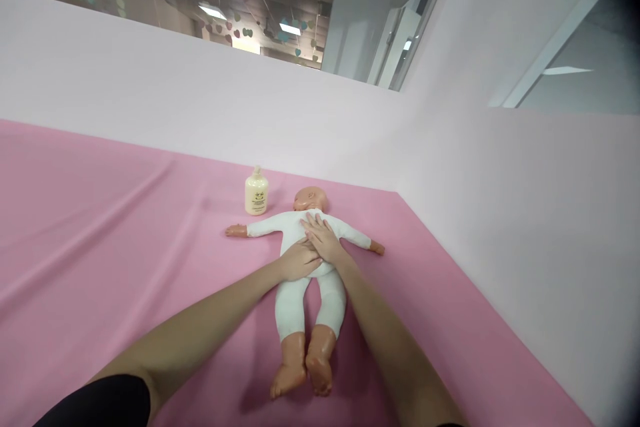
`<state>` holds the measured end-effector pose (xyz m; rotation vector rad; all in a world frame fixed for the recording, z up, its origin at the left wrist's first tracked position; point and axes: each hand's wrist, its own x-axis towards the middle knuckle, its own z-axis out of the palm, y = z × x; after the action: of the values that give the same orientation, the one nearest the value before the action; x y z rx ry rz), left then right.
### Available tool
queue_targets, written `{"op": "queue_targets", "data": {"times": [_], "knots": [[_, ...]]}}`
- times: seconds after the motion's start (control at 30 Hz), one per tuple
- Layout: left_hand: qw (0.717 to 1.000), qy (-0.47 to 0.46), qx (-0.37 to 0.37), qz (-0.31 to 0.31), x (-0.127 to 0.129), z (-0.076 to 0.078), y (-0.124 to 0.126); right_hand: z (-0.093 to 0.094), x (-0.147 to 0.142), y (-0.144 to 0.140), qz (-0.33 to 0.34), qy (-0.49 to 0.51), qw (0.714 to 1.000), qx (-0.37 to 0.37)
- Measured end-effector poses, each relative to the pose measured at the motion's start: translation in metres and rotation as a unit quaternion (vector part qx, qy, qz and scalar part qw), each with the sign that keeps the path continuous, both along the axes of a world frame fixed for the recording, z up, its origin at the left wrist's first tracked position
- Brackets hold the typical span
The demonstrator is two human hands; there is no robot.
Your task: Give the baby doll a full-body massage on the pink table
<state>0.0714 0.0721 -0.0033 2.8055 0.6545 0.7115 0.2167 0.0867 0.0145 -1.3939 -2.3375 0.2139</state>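
Observation:
A baby doll in a white body suit lies stretched out, its feet toward me and its arms spread to both sides. The doll's head is turned to the left. My left hand rests flat across the doll's belly, fingers pointing right. Higher up, my right hand lies flat on the doll's chest with its fingers extended. The two hands touch where the left fingertips meet the right hand's heel. Neither hand grasps anything.
A cream pump bottle with dark print stands left of the doll's head. Pink sheeting with creases covers the surface. White walls rise behind and at the right, with windows above.

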Motion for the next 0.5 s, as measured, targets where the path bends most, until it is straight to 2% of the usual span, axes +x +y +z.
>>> {"op": "queue_targets", "data": {"times": [0.1,0.23,0.3,0.4,0.5], "knots": [[0.999,-0.038,-0.020,-0.012,0.002,-0.005,0.004,-0.004,0.004,0.003,-0.048,-0.004,0.999,0.006],[0.989,-0.106,-0.103,0.007,0.003,-0.005,0.008,-0.012,0.007,0.006,-0.120,-0.008,0.993,-0.007],[0.976,-0.163,-0.139,0.042,0.003,-0.006,0.009,-0.016,0.007,0.005,-0.156,-0.017,0.988,-0.009],[0.954,-0.232,-0.153,0.116,0.002,-0.009,0.012,-0.021,0.006,0.000,-0.193,-0.037,0.980,-0.013],[0.953,-0.213,-0.141,0.162,0.003,-0.012,0.015,-0.024,0.004,-0.010,-0.213,-0.047,0.976,-0.026]]}}
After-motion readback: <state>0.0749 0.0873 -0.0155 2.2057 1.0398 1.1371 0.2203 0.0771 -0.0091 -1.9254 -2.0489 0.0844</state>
